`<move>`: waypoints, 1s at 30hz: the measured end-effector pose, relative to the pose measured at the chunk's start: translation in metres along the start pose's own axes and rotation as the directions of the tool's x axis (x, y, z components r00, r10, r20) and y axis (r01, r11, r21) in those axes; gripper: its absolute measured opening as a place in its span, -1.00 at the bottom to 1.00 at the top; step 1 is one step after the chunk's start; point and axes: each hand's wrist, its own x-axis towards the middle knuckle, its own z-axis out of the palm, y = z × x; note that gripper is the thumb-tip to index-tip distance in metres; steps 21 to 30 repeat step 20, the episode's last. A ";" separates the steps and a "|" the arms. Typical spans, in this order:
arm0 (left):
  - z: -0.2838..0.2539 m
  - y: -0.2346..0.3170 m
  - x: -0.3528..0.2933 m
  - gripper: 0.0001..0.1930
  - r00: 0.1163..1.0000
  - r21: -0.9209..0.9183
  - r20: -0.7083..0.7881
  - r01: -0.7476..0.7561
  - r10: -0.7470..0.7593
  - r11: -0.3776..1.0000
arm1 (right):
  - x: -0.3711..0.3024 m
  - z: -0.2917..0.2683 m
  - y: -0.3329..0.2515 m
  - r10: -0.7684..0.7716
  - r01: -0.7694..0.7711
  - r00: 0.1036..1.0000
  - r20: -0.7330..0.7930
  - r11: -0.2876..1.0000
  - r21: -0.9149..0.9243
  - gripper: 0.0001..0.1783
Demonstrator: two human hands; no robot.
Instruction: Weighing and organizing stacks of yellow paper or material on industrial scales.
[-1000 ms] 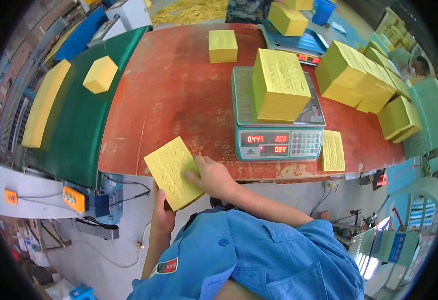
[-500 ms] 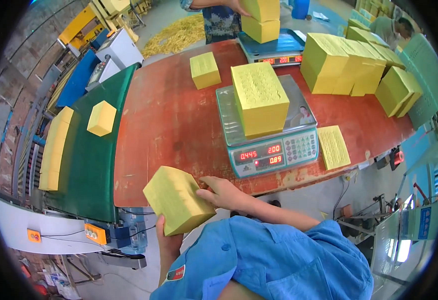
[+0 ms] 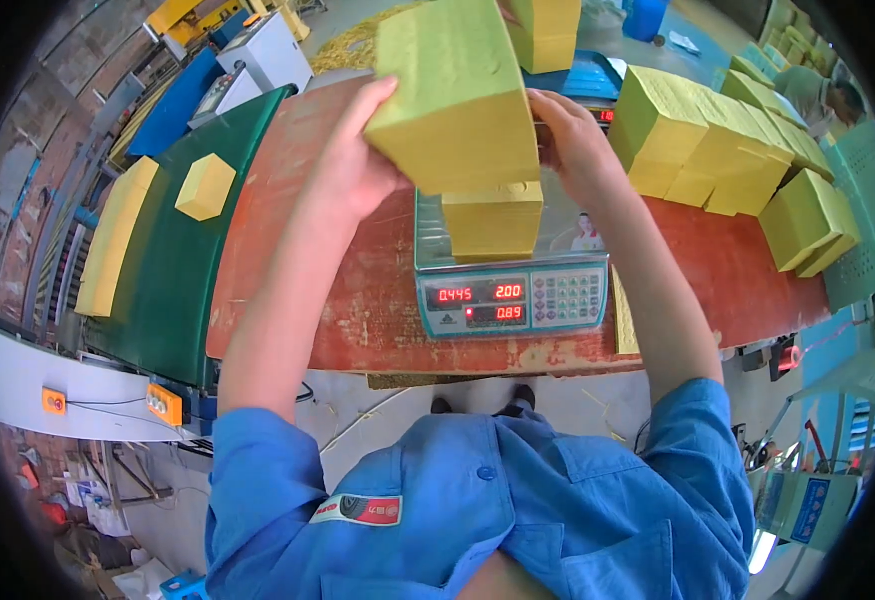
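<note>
Both my hands hold a thick stack of yellow paper (image 3: 453, 120) up over a tabletop weighing scale (image 3: 558, 297). My left hand (image 3: 358, 165) grips its left side, the thumb lying along the edge. My right hand (image 3: 580, 145) presses against the opposite side, its fingers partly hidden behind the paper. Beneath it, a second yellow paper stack (image 3: 493, 225) sits on the scale's metal pan, its upper part mostly covered by the held one. Whether the two stacks touch, I cannot tell. Red digits glow on the scale's front panel.
Several yellow stacks (image 3: 698, 140) stand in a row at the right of the red table (image 3: 358, 310). Another scale (image 3: 598, 75) with a paper stack (image 3: 548, 35) is behind mine. On the left, a green conveyor belt (image 3: 173, 270) carries a small yellow block (image 3: 206, 187). A person (image 3: 823, 100) bends at far right.
The held stack has moved from the table's near left edge up and right over the scale. My right hand now grips its right side.
</note>
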 end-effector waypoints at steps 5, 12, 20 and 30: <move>0.007 -0.012 0.030 -0.27 0.990 0.177 -0.108 0.114 -0.096 0.978 | 0.022 -0.025 0.025 0.121 -0.121 0.993 -0.011 0.992 0.018 -0.65; 0.000 -0.025 0.028 -0.25 0.978 0.216 -0.158 0.171 -0.138 0.961 | 0.015 -0.028 0.042 0.103 -0.097 0.991 -0.080 0.992 0.075 -0.67; -0.003 -0.028 0.030 -0.23 0.978 0.269 -0.140 0.189 -0.156 0.944 | 0.010 -0.030 0.045 0.113 -0.112 0.988 -0.108 0.994 0.013 -0.60; -0.003 -0.028 0.030 -0.23 0.978 0.269 -0.140 0.189 -0.156 0.944 | 0.010 -0.030 0.045 0.113 -0.112 0.988 -0.108 0.994 0.013 -0.60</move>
